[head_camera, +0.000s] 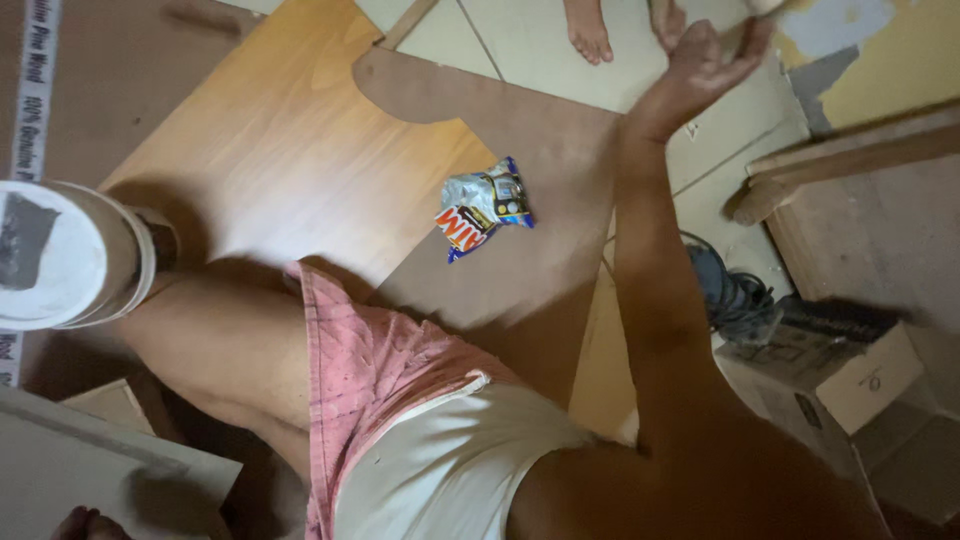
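My right hand (700, 62) is stretched far out to the top right, above the tiled floor. Its thumb and fingers are spread, and the fingertips reach a pale thing cut off by the top edge. Nothing sits in the palm. My left hand does not show. A rounded bit of skin at the bottom left corner (85, 522) could be fingers or toes. My bent leg in pink shorts (350, 360) fills the middle. A crumpled snack wrapper (485, 208) lies on a brown board (540, 270) below the arm.
A white tub (55, 255) of grey paste stands at the left. A light wooden panel (290, 150) with a curved cut lies beneath. Another person's bare foot (588, 30) is at the top. A power tool with cable (735, 295), a cardboard box (850, 380) and a wooden frame (850, 155) sit right.
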